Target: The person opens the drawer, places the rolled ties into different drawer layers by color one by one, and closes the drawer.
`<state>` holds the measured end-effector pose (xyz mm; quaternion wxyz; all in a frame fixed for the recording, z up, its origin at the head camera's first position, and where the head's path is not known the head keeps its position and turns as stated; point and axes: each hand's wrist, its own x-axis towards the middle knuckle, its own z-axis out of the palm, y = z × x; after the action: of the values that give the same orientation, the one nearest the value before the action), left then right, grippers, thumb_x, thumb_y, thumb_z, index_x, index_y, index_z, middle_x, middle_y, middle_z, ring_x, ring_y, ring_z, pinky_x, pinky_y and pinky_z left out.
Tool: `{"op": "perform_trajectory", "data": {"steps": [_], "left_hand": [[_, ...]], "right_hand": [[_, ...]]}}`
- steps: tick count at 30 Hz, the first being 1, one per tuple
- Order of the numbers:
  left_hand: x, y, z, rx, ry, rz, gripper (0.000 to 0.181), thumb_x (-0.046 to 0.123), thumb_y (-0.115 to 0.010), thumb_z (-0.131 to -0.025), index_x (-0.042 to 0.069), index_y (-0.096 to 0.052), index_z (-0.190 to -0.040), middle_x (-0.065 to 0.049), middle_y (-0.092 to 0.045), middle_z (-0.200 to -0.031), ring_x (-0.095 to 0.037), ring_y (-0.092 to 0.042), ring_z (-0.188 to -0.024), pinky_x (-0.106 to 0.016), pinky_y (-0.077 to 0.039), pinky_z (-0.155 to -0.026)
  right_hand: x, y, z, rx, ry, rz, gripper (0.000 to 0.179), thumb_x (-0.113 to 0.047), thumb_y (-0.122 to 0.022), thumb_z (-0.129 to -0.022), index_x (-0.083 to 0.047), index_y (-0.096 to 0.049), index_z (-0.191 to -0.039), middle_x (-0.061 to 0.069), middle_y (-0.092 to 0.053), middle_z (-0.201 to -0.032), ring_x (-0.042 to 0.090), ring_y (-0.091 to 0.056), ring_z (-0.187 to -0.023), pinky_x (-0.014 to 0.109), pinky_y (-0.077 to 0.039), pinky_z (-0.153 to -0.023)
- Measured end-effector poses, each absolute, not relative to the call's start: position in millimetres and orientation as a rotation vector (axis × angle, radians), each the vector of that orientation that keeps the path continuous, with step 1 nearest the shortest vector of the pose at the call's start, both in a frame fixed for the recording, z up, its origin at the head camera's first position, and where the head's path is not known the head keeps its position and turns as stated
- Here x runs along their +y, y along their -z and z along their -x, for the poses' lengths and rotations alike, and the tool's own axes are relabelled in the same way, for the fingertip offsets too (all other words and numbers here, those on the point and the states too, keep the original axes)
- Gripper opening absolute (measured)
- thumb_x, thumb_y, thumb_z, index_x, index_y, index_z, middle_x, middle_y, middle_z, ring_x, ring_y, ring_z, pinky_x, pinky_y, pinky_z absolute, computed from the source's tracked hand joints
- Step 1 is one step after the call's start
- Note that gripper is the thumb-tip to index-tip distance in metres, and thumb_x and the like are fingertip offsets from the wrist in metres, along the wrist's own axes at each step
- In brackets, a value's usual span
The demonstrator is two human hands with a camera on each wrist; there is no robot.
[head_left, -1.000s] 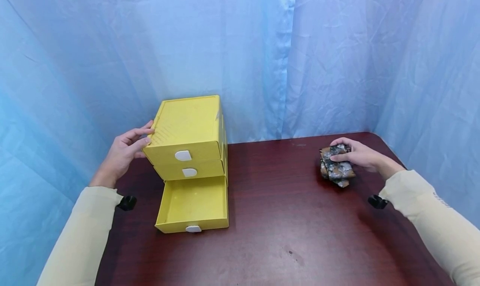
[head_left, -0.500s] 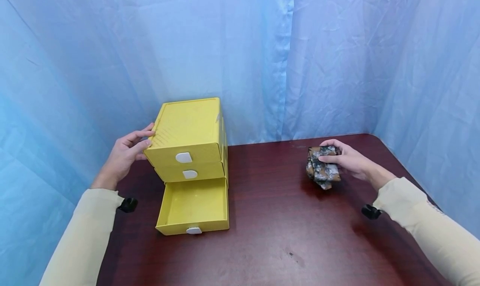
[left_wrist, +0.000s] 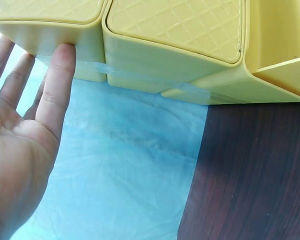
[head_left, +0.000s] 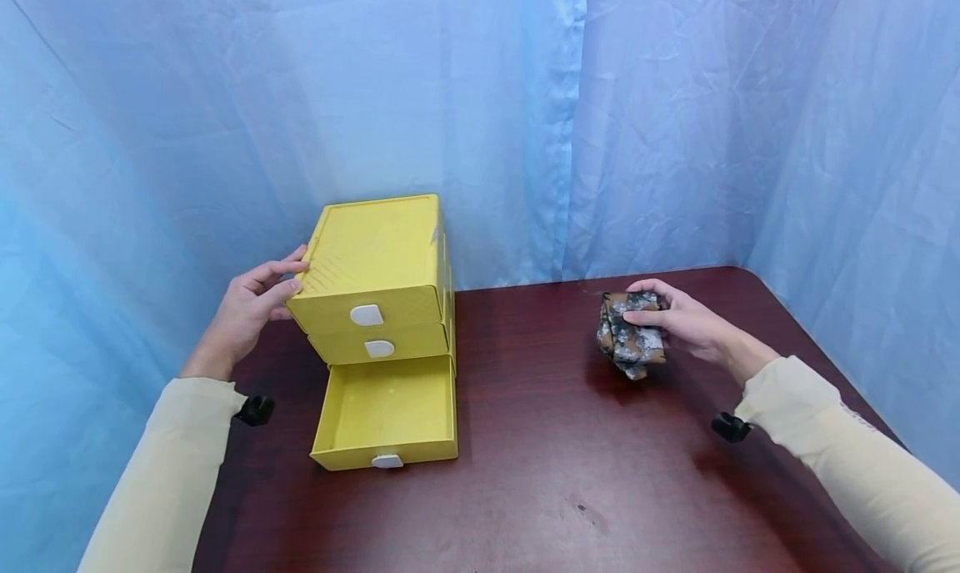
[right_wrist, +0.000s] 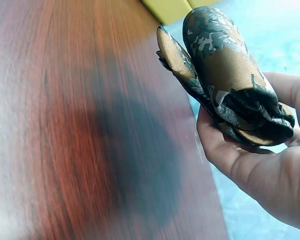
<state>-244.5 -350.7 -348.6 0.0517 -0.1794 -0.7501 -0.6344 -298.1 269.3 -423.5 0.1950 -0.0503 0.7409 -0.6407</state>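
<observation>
On the left of the table stands a yellow three-drawer unit (head_left: 375, 243); its bottom drawer (head_left: 393, 406) is pulled out and the inside of it shows bare. My left hand (head_left: 251, 306) touches the upper left side of the unit, and in the left wrist view its fingers (left_wrist: 57, 85) are nearly straight against the yellow wall. At the right, my right hand (head_left: 682, 323) grips a folded camouflage cloth (head_left: 633, 331) between thumb and fingers. The right wrist view shows the cloth (right_wrist: 227, 70) rolled into a bundle, held above the table with its shadow below.
The dark red-brown table (head_left: 540, 439) spreads between the drawer unit and the cloth. Light blue curtains (head_left: 510, 123) hang behind and at both sides. White handles mark the drawer fronts, and clear tape (left_wrist: 140, 75) runs along the unit's side.
My right hand has carried the camouflage cloth to the left, toward the drawer unit. The left hand stays at the unit's side, and the bottom drawer remains pulled out.
</observation>
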Motion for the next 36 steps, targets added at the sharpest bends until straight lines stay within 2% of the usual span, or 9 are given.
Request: {"op": "perform_trajectory", "data": {"steps": [9,25,36], "left_hand": [[-350,349,245,-2.274,1.931,0.554,0.035,0.011,-0.060,-0.103,0.002,-0.063,-0.137,-0.002,-0.035,-0.163,-0.003,-0.052,-0.130,-0.026,-0.060,-0.072],[-349,348,244,-2.277,1.921,0.513,0.033,0.011,-0.061,-0.103,0.002,-0.064,-0.135,-0.002,-0.037,-0.161,-0.003,-0.055,-0.127,-0.026,-0.060,-0.071],[-349,347,243,-2.262,1.942,0.539,0.034,0.010,-0.061,-0.103,0.002,-0.064,-0.136,-0.002,-0.036,-0.162,-0.002,-0.055,-0.127,-0.027,-0.060,-0.072]], "right_hand": [[255,418,295,1.979,1.850,0.140,0.048,-0.017,-0.074,-0.095,-0.020,-0.045,-0.134,0.012,-0.055,-0.127,0.025,-0.067,-0.103,0.043,-0.058,-0.083],[231,414,291,1.930,1.824,0.162,0.047,-0.017,-0.074,-0.095,-0.022,-0.046,-0.132,0.016,-0.053,-0.131,0.029,-0.067,-0.104,0.046,-0.057,-0.084],[206,408,283,1.862,1.871,0.198,0.048,-0.013,-0.073,-0.096,-0.020,-0.045,-0.133,0.014,-0.054,-0.132,0.027,-0.066,-0.107,0.045,-0.058,-0.082]]}}
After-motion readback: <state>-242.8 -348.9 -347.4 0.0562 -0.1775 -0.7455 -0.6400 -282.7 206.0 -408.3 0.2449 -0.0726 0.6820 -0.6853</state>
